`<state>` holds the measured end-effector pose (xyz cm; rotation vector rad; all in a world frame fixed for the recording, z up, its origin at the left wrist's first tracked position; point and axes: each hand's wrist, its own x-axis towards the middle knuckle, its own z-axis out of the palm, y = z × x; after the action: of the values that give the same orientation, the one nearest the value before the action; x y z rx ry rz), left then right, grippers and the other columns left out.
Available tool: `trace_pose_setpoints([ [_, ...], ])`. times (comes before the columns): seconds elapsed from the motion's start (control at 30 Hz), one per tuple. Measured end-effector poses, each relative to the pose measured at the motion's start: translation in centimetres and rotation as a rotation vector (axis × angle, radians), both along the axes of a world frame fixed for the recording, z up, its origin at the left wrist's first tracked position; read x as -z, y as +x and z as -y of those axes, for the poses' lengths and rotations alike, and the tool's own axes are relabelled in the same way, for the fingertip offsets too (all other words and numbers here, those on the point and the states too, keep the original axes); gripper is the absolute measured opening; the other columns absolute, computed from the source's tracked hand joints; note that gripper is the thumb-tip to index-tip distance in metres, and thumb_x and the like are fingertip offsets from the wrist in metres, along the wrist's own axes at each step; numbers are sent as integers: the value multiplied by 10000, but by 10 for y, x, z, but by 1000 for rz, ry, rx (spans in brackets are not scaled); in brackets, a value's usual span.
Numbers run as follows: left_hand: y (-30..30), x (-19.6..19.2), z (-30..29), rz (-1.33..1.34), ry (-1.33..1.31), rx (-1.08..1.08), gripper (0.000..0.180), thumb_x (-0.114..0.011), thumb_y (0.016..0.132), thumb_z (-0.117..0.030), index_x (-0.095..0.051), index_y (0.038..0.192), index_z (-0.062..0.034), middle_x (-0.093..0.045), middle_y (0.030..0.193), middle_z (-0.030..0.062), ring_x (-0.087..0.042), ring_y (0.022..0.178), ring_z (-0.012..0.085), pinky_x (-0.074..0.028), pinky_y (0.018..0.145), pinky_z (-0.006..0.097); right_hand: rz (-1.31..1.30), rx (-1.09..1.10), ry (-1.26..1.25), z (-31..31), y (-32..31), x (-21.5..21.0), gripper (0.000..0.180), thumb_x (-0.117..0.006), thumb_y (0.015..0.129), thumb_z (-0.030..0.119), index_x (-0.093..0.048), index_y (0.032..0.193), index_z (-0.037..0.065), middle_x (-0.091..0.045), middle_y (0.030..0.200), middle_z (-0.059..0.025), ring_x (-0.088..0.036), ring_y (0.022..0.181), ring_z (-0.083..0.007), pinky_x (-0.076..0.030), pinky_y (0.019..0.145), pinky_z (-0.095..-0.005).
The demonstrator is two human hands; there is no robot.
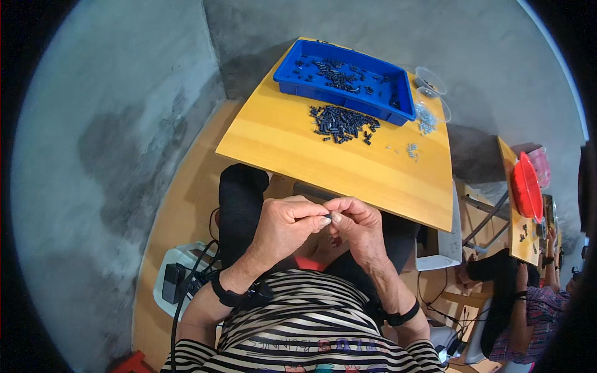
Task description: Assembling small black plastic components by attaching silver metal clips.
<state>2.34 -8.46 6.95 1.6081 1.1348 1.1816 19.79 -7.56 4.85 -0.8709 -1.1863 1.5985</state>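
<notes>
My left hand (287, 222) and my right hand (359, 231) meet above my lap, just off the near edge of the yellow table (280, 143). Both thumbs and forefingers are pinched together around a small black piece (328, 216). Fingertips cover most of it, so its exact kind is hidden. A heap of small black cylindrical pieces (342, 123) lies on the table beyond my hands. To the right of the heap is a little cluster of small clear pieces (411, 150).
A blue tray (336, 96) with scattered black pieces stands at the table's far side. Beside it are a clear round tub (430, 81) and a pile of clear pieces (425, 118). Another person (528, 317) sits at a second table with a red basin (527, 186). Cables hang at left.
</notes>
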Motion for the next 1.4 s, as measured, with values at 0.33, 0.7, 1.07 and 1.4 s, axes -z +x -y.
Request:
trace_pose_setpoints([
  [0.33,-3,23,-13,164,-60,-46,117,-688,806,-12,-704,920,11,-664,760,65,-616,643,91,-488,563,210,199,64,98,-12,-13,-1,161,-574,910,44,-640,1050,0,-627,810,11,-533,673,-45,-459,617,-195],
  [0.7,-17,38,-17,261,-110,-65,148,-680,814,-11,-696,959,19,-648,756,54,-609,647,82,-488,572,204,384,-47,141,-31,-22,-4,171,-601,902,77,-644,1056,14,-641,828,6,-539,679,-49,-464,617,-198],
  [1.07,-28,48,-20,285,-129,-67,151,-685,823,-25,-691,964,28,-655,756,67,-613,641,86,-488,567,202,368,-72,83,-37,-35,2,160,-604,905,89,-646,1043,18,-643,837,16,-532,676,-41,-455,609,-192],
  [1.4,-34,48,-21,353,-187,-34,141,-669,835,-13,-684,964,42,-654,776,72,-636,668,111,-521,609,216,520,185,235,-88,-18,2,141,-643,867,103,-666,974,13,-635,801,9,-537,650,-62,-448,577,-232],
])
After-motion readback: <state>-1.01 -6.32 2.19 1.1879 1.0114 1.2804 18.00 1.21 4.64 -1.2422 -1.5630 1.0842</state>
